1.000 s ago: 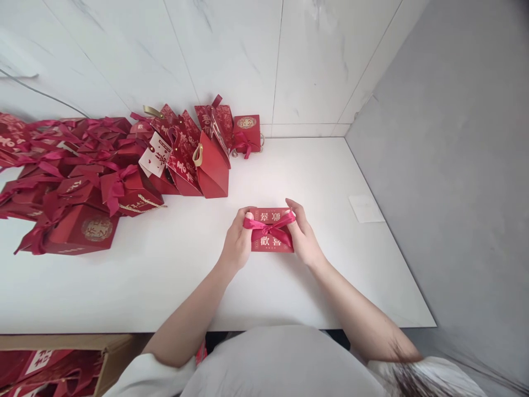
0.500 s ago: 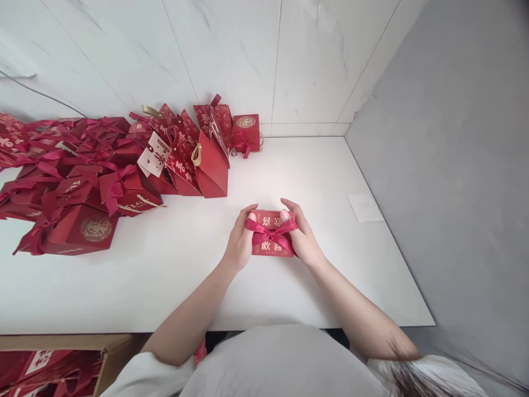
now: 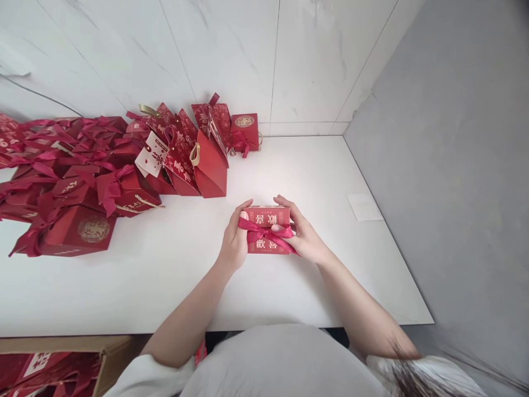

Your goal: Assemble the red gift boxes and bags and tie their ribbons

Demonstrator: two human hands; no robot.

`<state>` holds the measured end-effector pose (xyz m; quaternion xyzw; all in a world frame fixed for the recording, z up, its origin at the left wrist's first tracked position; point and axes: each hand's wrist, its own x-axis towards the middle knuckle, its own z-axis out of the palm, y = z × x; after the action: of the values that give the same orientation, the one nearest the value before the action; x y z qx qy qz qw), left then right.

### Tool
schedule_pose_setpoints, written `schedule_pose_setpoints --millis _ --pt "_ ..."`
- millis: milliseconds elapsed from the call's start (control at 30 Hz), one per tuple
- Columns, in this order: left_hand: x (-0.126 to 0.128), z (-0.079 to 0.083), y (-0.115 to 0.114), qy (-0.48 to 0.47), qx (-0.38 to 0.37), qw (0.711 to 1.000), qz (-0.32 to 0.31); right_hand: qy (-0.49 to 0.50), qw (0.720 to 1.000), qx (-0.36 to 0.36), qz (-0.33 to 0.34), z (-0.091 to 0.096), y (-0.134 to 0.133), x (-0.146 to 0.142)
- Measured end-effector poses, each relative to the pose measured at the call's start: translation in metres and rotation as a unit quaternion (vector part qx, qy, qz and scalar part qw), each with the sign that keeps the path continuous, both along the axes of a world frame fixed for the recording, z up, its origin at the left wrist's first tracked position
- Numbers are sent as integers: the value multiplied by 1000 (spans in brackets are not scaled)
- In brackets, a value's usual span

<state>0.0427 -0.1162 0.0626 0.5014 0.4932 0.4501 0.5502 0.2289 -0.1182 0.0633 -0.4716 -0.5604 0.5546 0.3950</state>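
Note:
A small red gift box (image 3: 268,215) with pale printed characters sits between my two hands over the white table. Across its top runs a dark pink ribbon (image 3: 266,232) tied in a bow. My left hand (image 3: 235,237) grips the box's left side, the thumb near the ribbon's left loop. My right hand (image 3: 305,234) holds the right side, with its thumb lying on the right part of the bow. The fingers behind the box are partly hidden.
Many red gift boxes with ribbons (image 3: 82,229) crowd the left of the white table (image 3: 173,286). Taller red boxes (image 3: 210,171) and one small box (image 3: 244,129) stand near the tiled wall. A white paper square (image 3: 364,207) lies at right. Below left is a cardboard carton (image 3: 113,353).
The box has shifted slightly left and its back edge shows more. My right thumb has moved from the back of the top down onto the bow.

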Motion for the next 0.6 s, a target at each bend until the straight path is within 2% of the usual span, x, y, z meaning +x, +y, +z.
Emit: schedule_pose_setpoints --millis 133,367,600 --pt "-1 0 0 2 4 1000 2 -7 1000 8 14 1 1 2" --pt "1 1 -1 -9 16 1000 -14 12 998 -5 -61 -4 2 -6" --pt "3 3 -2 31 50 998 3 35 995 5 -88 -6 1 -9"
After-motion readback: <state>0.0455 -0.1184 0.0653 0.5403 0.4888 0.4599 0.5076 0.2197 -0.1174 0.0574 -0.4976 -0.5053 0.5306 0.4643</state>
